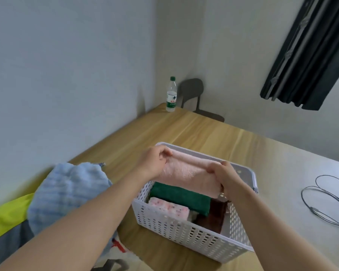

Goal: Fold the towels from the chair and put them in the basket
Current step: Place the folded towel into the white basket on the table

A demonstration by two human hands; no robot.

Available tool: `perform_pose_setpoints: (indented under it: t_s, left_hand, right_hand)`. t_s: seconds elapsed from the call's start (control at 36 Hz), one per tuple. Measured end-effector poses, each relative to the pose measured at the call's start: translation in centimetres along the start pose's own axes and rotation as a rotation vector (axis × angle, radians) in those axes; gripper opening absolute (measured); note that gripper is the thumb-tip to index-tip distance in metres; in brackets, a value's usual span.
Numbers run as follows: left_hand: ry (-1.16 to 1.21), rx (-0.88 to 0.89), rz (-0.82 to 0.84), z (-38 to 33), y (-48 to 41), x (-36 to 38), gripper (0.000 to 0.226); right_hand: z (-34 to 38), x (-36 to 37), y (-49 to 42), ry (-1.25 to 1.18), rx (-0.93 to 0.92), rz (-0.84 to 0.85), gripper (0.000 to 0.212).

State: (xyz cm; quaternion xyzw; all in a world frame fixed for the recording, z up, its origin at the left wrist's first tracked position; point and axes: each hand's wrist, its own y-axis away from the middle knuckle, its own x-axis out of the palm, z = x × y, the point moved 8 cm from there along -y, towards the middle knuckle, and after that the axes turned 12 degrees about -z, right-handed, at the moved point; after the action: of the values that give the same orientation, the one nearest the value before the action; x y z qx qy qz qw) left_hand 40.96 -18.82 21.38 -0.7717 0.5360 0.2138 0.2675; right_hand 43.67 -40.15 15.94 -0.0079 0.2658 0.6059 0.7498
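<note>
Now left hand (155,161) and right hand (226,178) pinch the pink towel (188,175); uneven release risks snagging the basket (184,233) at 12 o'clock.

A: The basket (184,231) looks like white plastic, smooth and punched with rows of holes.
B: The pink towel (188,173) is terry cloth, nubbly and matt. The green towel (180,198) under it has a finer, flatter pile.
A: The table (184,130) has a pale wood-grain top with a slight sheen.
B: The bottle (171,94) is clear, glossy plastic. The blue towel (67,192) is ribbed, fluffy cloth.
A: The cable (326,201) looks thin, grey and matt.
</note>
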Motion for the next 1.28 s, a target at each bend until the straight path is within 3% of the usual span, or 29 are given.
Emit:
perform_pose_setpoints:
  t_s: [0.14, 0.19, 0.28, 0.39, 0.44, 0.58, 0.67, 0.75, 0.83, 0.94, 1.06, 1.14, 1.28]
  left_hand:
    - [-0.254, -0.005, 0.181, 0.9, -1.0, 4.1, 0.033]
    - [-0.25, -0.06, 0.333, 1.5, -0.8, 6.0, 0.052]
    - [-0.119, -0.291, 0.633, 2.8, 1.2, 8.4, 0.084]
    - [-0.193, -0.323, 0.892, 2.6, 3.8, 11.3, 0.094]
    - [-0.236, -0.34, 0.966, 2.5, 5.1, 13.2, 0.087]
    - [-0.462, -0.345, 1.056, 2.4, 8.1, 18.4, 0.041]
    - [-0.496, -0.47, 1.162, 2.7, 10.4, 20.2, 0.043]
    - [-0.552, -0.491, 1.234, 2.1, 11.7, 20.8, 0.046]
    - [-0.574, -0.343, 1.193, 1.0, 11.2, 21.3, 0.046]
    - [-0.585, -0.22, 1.167, 0.2, 11.1, 21.6, 0.045]
    - [-0.626, -0.085, 0.874, -0.5, 7.7, 20.5, 0.046]
    - [-0.489, -0.193, 0.699, -0.1, 6.1, 19.6, 0.044]
    - [-0.464, -0.113, 0.735, -0.4, 6.2, 19.8, 0.048]
  right_hand:
    - [-1.8, 0.0, -2.6, 0.204, -0.014, 0.061, 0.017]
    - [-1.6, -0.4, -3.2, 0.309, -0.074, 0.078, 0.016]
    - [-0.9, -0.4, -3.7, 0.507, -0.171, 0.137, 0.026]
    - [-0.5, 0.5, -4.4, 0.967, -0.322, 0.208, 0.016]
    - [0.1, 1.0, -4.4, 1.11, -0.393, 0.231, 0.02]
    - [0.3, 2.4, -4.0, 1.335, -0.552, 0.283, 0.022]
    - [-1.1, 3.3, -4.0, 1.41, -0.569, 0.333, 0.014]
    - [-3.0, 4.3, -3.8, 1.41, -0.559, 0.447, 0.025]
    - [-4.4, 4.7, -3.6, 1.388, -0.561, 0.514, 0.036]
    - [-3.8, 3.8, -4.0, 1.347, -0.629, 0.338, 0.032]
    - [-1.7, 3.0, -3.5, 1.253, -0.778, 0.134, 0.041]
    - [-2.0, 2.0, -3.8, 1.165, -0.671, 0.112, 0.041]
    - [-4.4, 0.8, -4.2, 1.167, -0.433, 0.198, 0.032]
